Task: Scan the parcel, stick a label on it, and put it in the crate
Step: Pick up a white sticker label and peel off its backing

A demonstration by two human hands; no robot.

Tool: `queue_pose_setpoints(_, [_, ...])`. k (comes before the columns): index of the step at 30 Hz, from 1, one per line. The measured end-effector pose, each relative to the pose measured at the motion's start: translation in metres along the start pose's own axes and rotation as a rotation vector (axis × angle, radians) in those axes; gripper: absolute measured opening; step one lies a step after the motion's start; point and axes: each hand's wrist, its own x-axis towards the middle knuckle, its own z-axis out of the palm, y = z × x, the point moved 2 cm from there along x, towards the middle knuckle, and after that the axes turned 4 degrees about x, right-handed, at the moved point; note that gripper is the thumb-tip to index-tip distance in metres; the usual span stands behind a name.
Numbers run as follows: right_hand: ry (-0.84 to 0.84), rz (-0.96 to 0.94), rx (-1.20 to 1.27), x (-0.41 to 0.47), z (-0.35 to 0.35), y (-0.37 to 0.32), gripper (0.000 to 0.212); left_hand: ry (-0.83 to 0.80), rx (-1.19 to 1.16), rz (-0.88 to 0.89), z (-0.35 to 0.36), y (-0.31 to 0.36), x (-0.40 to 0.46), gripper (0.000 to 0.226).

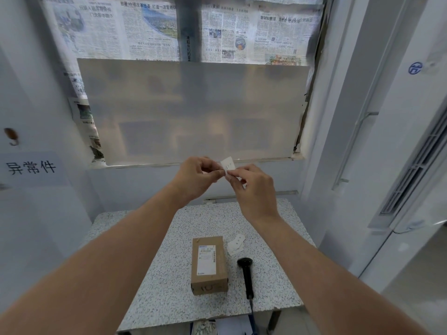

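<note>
A small brown cardboard parcel (209, 264) with a white shipping label on top lies on the speckled table (169, 274). A black hand-held scanner (247, 274) lies just right of it, cable running off the front edge. Raised well above the table, my left hand (197, 175) and my right hand (254, 187) both pinch a small white label (228, 165) between their fingertips. A few more white label pieces (235, 244) lie behind the scanner. No crate can be made out.
A window covered with newspaper and a frosted sheet (193, 110) fills the wall ahead. A white air-conditioner unit (411, 153) stands at the right. A paper sign with characters (31, 168) hangs on the left wall. Some items show under the table's front edge (205, 328).
</note>
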Motion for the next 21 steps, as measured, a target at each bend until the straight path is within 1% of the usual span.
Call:
queue_pose_setpoints(17, [-0.059, 0.025, -0.070, 0.010, 0.004, 0.010, 0.018, 0.015, 0.107, 0.016, 0.010, 0.002, 0.006, 0.008])
queue_pose_setpoints(21, [-0.072, 0.056, -0.096, 0.012, 0.005, 0.013, 0.019, 0.025, 0.119, 0.027, 0.013, -0.002, 0.009, 0.006])
